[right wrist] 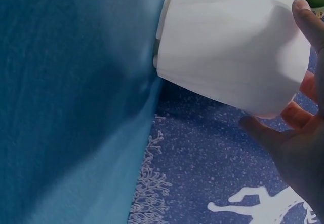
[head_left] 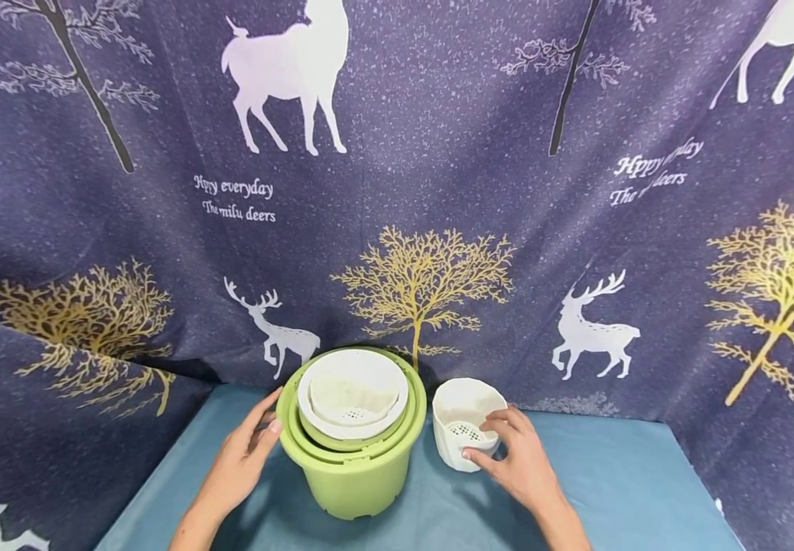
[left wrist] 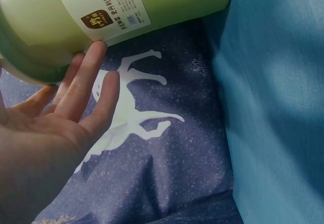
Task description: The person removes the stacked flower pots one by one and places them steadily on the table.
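Your right grip (head_left: pixel 517 461) pinches a faceted white flowerpot (head_left: pixel 450 450).
Your left grip (head_left: pixel 240 459), loose-fingered, seemingly touches the green flowerpot (head_left: pixel 359 482).

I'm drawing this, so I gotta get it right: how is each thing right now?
Big green pot: upright, smaller pots nested inside
Top nested white pot: upright, open-topped
Separate white pot: roughly upright, open-topped
Label: stuck on the green pot
Patterned cloth: hanging, creased
Left hand: fingers loosely extended beside the green pot
Right hand: holding the separate white pot's rim
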Demonstrator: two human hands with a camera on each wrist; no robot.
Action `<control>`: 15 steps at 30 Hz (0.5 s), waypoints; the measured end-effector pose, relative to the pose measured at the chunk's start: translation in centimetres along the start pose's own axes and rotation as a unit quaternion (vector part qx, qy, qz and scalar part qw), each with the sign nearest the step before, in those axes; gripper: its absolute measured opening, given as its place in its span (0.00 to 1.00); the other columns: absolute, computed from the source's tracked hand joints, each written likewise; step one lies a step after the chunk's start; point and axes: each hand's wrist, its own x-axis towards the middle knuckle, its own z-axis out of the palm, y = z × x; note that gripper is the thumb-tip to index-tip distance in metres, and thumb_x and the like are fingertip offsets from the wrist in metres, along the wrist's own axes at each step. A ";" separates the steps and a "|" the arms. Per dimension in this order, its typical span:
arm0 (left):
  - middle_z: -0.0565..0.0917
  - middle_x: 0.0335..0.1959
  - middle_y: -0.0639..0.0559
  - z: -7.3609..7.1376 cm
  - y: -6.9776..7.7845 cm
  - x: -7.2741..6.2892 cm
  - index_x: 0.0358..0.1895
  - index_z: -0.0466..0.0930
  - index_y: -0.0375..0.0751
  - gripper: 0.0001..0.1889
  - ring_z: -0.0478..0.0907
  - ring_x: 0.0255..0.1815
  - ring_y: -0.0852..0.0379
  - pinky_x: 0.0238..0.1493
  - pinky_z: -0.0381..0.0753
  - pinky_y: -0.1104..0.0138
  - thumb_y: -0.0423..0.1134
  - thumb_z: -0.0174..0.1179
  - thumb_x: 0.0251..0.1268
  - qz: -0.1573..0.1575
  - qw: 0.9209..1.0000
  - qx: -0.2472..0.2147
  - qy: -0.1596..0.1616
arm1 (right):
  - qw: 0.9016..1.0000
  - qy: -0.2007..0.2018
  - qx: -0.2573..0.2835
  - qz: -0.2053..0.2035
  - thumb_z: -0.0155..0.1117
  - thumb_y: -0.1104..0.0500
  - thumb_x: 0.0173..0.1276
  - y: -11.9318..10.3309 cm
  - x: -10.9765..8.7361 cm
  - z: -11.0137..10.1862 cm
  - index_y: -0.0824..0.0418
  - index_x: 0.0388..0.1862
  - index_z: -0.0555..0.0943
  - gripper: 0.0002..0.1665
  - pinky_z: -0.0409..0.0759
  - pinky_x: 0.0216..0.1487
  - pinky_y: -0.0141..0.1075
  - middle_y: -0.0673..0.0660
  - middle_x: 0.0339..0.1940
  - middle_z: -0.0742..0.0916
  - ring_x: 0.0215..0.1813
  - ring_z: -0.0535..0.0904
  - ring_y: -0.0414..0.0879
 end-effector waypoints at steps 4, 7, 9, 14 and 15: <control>0.83 0.63 0.42 -0.1 0.0 0.0 0.84 0.61 0.59 0.27 0.88 0.52 0.55 0.49 0.87 0.63 0.47 0.51 0.88 0.001 1.000 0.000 0.000 | 1.000 -0.004 0.003 0.006 0.94 0.50 0.40 -0.1 0.1 -0.4 0.58 0.40 0.87 0.30 0.68 0.74 0.53 0.55 0.45 0.86 0.59 0.81 0.66; 0.83 0.63 0.42 -0.1 -0.1 0.0 0.84 0.62 0.57 0.27 0.88 0.52 0.55 0.49 0.87 0.63 0.46 0.51 0.88 0.002 1.000 -0.001 -0.001 | 1.000 -0.003 0.006 0.007 0.93 0.50 0.41 -0.2 0.2 -0.6 0.58 0.42 0.88 0.31 0.69 0.71 0.58 0.56 0.47 0.86 0.63 0.78 0.70; 0.82 0.63 0.41 -0.1 -0.1 0.0 0.84 0.62 0.56 0.27 0.88 0.53 0.54 0.49 0.87 0.63 0.46 0.51 0.88 0.003 1.000 -0.003 -0.003 | 1.000 -0.001 0.007 0.005 0.93 0.50 0.40 -0.3 0.3 -0.8 0.59 0.43 0.88 0.32 0.69 0.70 0.59 0.57 0.47 0.86 0.64 0.77 0.71; 0.82 0.64 0.41 -0.1 -0.2 0.0 0.84 0.62 0.56 0.27 0.88 0.54 0.52 0.51 0.87 0.62 0.46 0.51 0.88 0.006 1.000 -0.006 -0.004 | 1.000 0.010 0.008 -0.005 0.93 0.51 0.40 -0.8 0.7 -1.5 0.59 0.47 0.88 0.34 0.69 0.69 0.58 0.58 0.50 0.86 0.65 0.76 0.70; 0.82 0.64 0.41 -0.1 -0.2 0.0 0.84 0.61 0.57 0.27 0.88 0.55 0.52 0.51 0.87 0.62 0.46 0.51 0.88 0.006 1.000 -0.006 -0.004 | 1.000 0.011 0.008 -0.007 0.93 0.51 0.40 -0.9 0.8 -1.6 0.59 0.47 0.88 0.34 0.69 0.69 0.57 0.58 0.51 0.86 0.65 0.76 0.69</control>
